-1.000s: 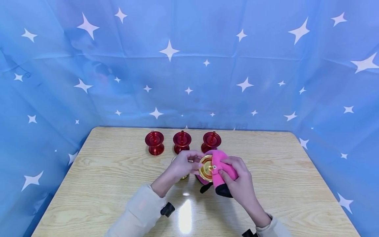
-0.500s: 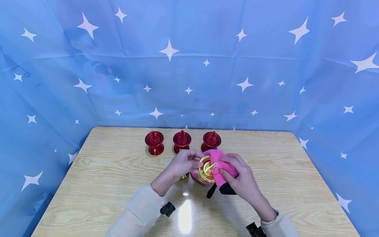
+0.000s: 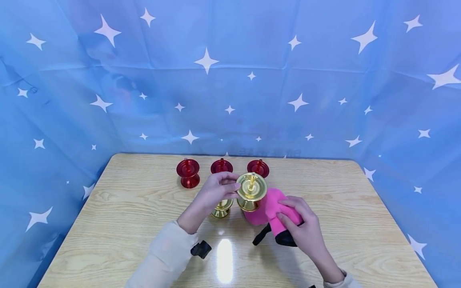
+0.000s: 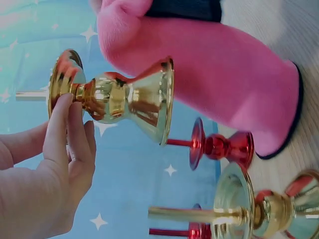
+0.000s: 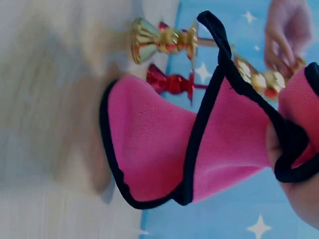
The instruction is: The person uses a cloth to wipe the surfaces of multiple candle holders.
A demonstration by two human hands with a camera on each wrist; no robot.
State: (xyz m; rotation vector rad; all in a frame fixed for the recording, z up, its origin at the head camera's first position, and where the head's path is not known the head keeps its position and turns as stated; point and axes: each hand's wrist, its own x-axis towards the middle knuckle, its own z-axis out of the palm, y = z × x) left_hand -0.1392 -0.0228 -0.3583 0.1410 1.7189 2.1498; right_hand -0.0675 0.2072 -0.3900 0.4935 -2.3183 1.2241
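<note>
Left wrist view, unlike head view, shows the left hand (image 4: 52,172) pinching a gold candleholder (image 4: 107,97) under its dish (image 4: 61,77), while the right hand (image 3: 306,229), to its right, grips pink cloth (image 4: 204,79).

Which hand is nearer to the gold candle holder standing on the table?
Left. The left hand is close to the standing gold holder, higher up; the right hand, gripping pink cloth, is farther off, to its right.

Faint lettering (image 3: 270,153) low on blue backdrop (image 3: 230,88), too blurred to read.
</note>
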